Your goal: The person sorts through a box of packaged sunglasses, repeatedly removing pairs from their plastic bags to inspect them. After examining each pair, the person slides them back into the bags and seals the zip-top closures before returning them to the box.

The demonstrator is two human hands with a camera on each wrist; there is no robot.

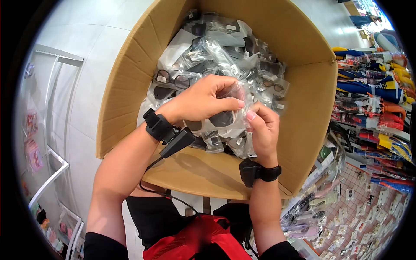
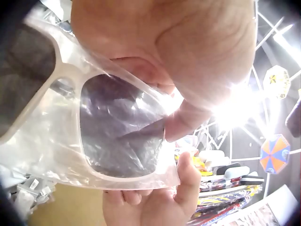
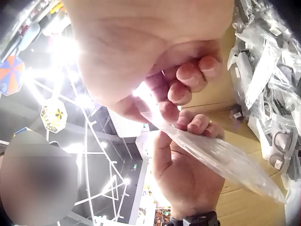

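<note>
Both hands hold a clear plastic bag with pale-framed, dark-lensed sunglasses [image 1: 222, 118] above a cardboard box. The left hand [image 1: 203, 99] grips the bag's upper edge, thumb in front and fingers curled behind. At the bag's right end, the right hand [image 1: 265, 130] pinches the plastic between thumb and curled fingers. In the left wrist view the sunglasses [image 2: 120, 127] fill the left and middle, with the right hand [image 2: 153, 207] below. The right wrist view shows the bag [image 3: 221, 155] nearly edge-on between the hands.
Many bagged glasses [image 1: 208, 56] fill the cardboard box [image 1: 305, 91], which stands close to the person's legs. Bagged umbrellas [image 1: 372, 91] lie at the right, above a grid rack [image 1: 355, 203] of small carded items. White metal shelving [image 1: 50, 169] stands at the left.
</note>
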